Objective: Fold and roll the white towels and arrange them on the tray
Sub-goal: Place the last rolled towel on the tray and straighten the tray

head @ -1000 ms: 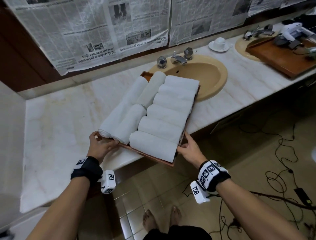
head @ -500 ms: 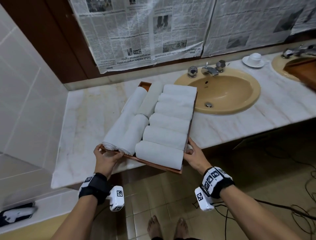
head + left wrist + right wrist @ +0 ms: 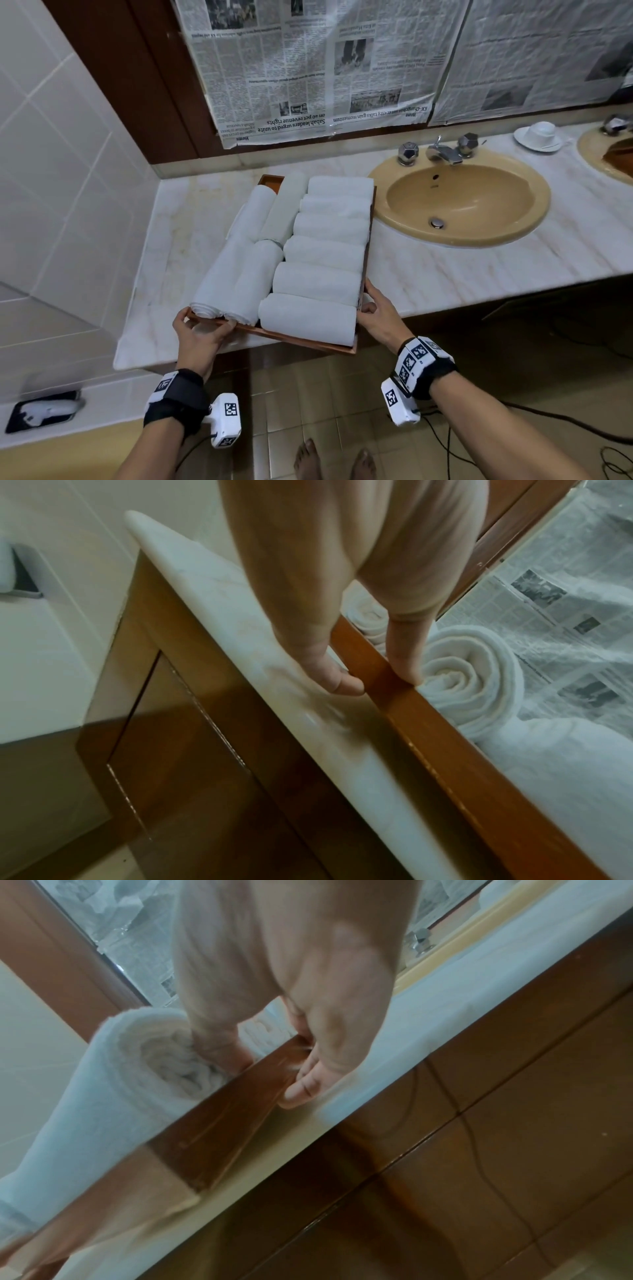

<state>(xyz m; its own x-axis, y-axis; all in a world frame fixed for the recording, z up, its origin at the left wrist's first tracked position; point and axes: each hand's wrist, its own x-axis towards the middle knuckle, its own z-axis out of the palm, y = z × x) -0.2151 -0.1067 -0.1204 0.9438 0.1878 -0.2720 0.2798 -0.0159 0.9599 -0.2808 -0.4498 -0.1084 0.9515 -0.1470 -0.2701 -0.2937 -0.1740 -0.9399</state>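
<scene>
We note the tray (image 3: 310, 339) in the middle of the head view, lying on the marble surface (image 3: 462, 270) with its near edge hanging out past the surface's front lip. It is full of rolled white towels (image 3: 322, 253): six short rolls stacked crosswise down the right half, four longer rolls lying lengthwise in the left half (spiral ends face the camera in both wrist views).

Left hand (image 3: 200, 337): grips the near left corner of the tray. In the left wrist view the thumb (image 3: 405, 656) lies over the top of the wooden rim, its tip against a towel's spiral end, while the fingers (image 3: 337, 680) curl under the rim against the surface edge.

Right hand (image 3: 378, 317): grips the near right corner. In the right wrist view the thumb (image 3: 222, 1053) sits inside the rim against the end of the front roll, and the fingers (image 3: 304, 1088) curl around the outside of the tray wall.

To the right of the tray in the head view sits a tan sink (image 3: 460, 204) with a chrome tap (image 3: 442, 154). Newspaper sheets (image 3: 318, 65) cover the wall at the top of the frame. A white cup on a saucer (image 3: 538, 135) stands at the upper right.
</scene>
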